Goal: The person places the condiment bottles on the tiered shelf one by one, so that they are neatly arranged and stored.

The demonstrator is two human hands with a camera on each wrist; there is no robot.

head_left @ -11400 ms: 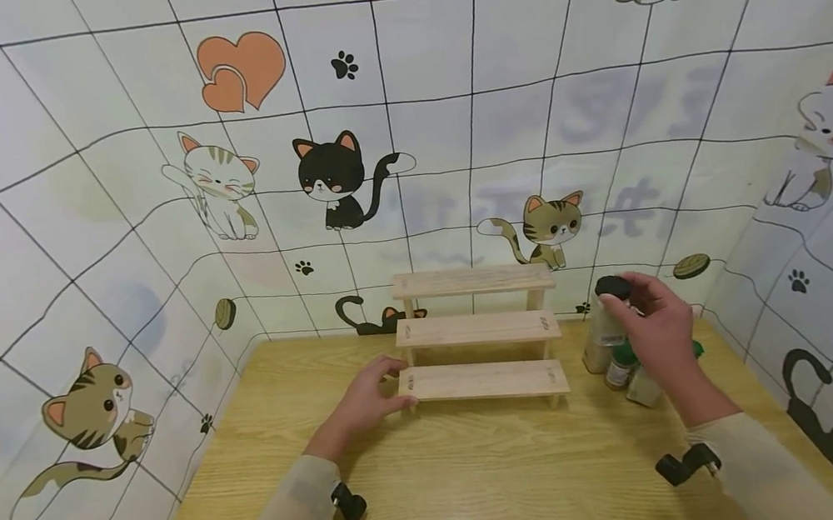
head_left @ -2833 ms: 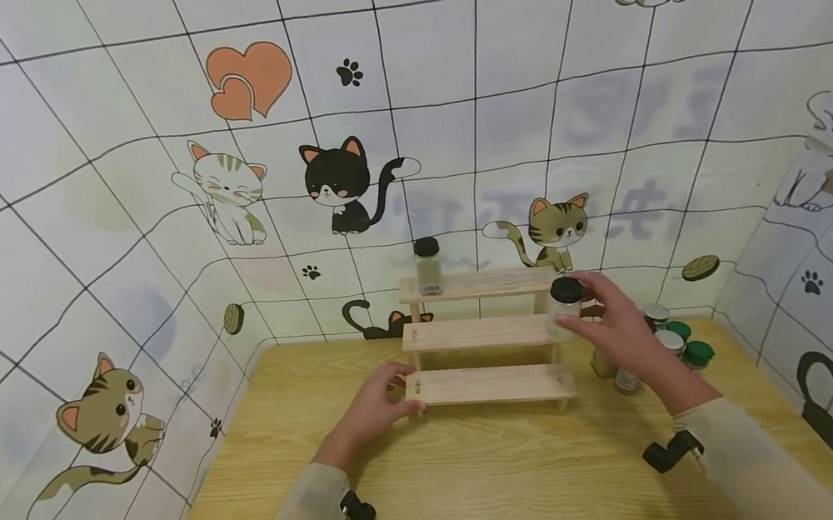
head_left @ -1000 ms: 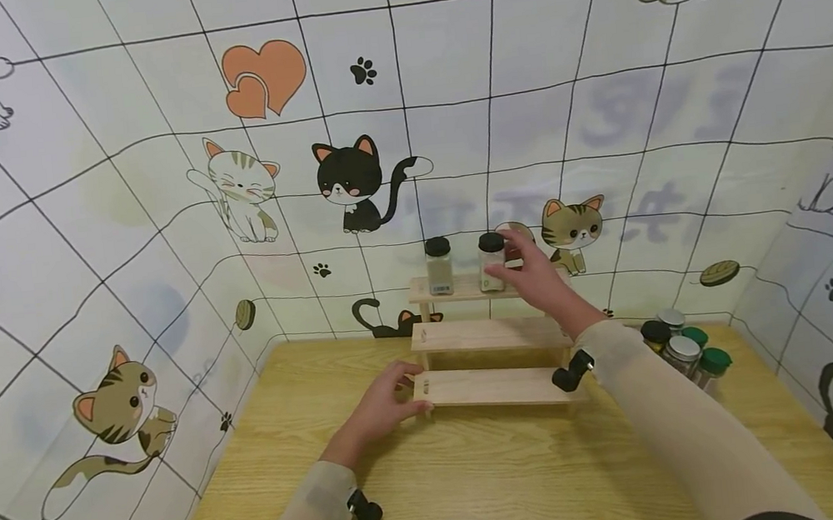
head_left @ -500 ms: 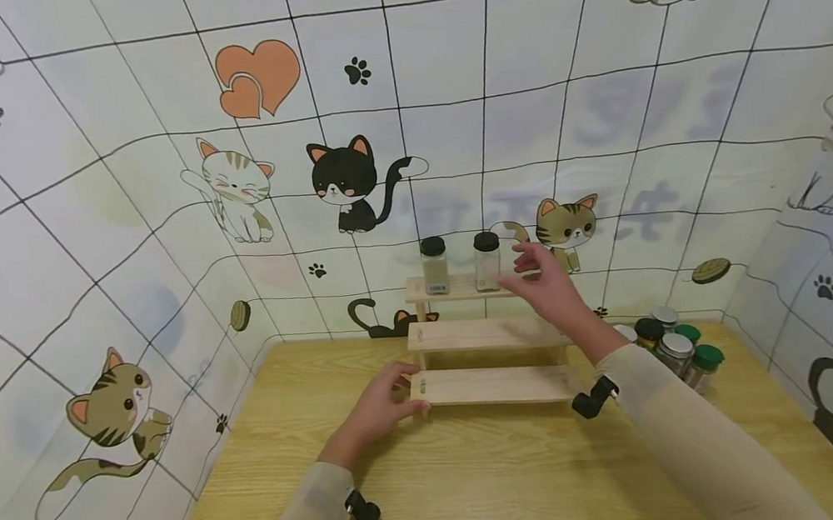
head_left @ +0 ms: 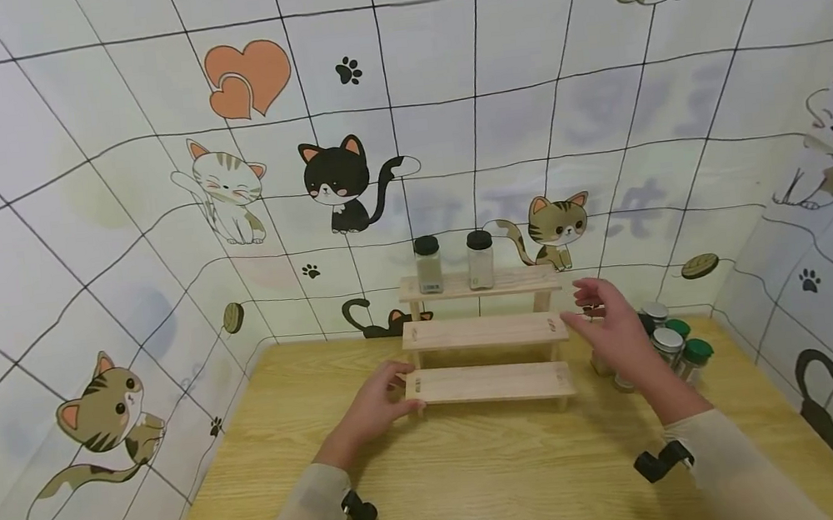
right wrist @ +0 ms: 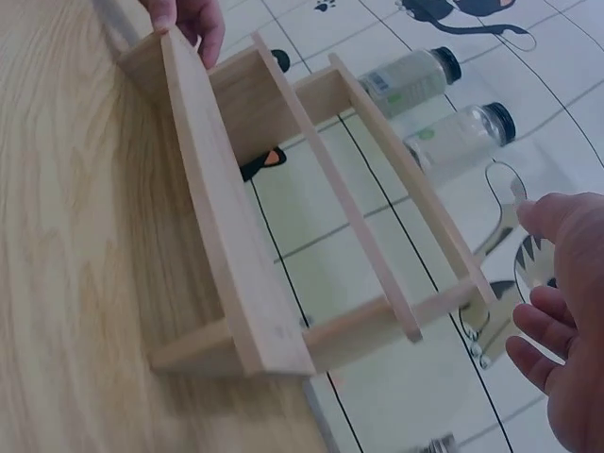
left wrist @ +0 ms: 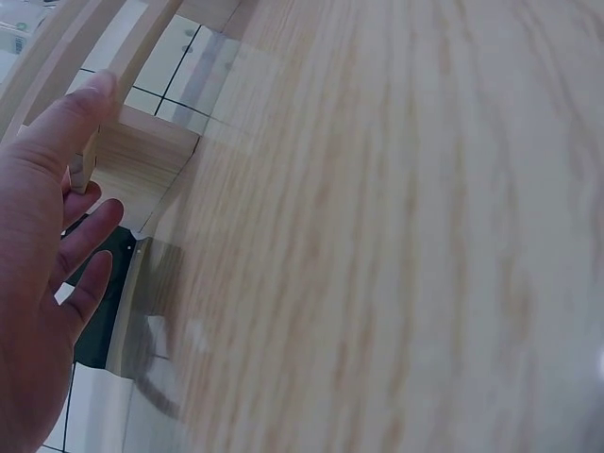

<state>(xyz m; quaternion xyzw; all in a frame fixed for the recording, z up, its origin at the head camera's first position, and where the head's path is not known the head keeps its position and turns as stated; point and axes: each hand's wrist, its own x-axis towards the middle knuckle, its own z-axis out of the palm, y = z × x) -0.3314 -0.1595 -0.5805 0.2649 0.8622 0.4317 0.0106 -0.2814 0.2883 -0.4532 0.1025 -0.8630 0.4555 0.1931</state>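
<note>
A three-step wooden shelf rack [head_left: 485,331] stands on the table against the wall. My left hand [head_left: 373,405] pinches the left end of its lowest step; in the left wrist view the thumb [left wrist: 94,94] lies on the step's edge and the fingers are below. On the top step stand two clear square jars with black lids, a left one [head_left: 429,265] with pale contents and a right one [head_left: 480,260]. My right hand [head_left: 614,331] is in the air right of the rack, fingers loosely bent, holding nothing, in front of more jars.
At the right of the table [head_left: 437,476] several spice jars stand close together, among them a green-lidded jar [head_left: 695,359] and a silver-lidded jar [head_left: 667,345]; my right hand partly hides the group. A cat-print wall covering [head_left: 435,141] encloses the back and sides.
My right hand carried first one black-lidded jar, then a second, onto the top step. It let go of the second and moved right and down towards the other jars. The left hand stays put.
</note>
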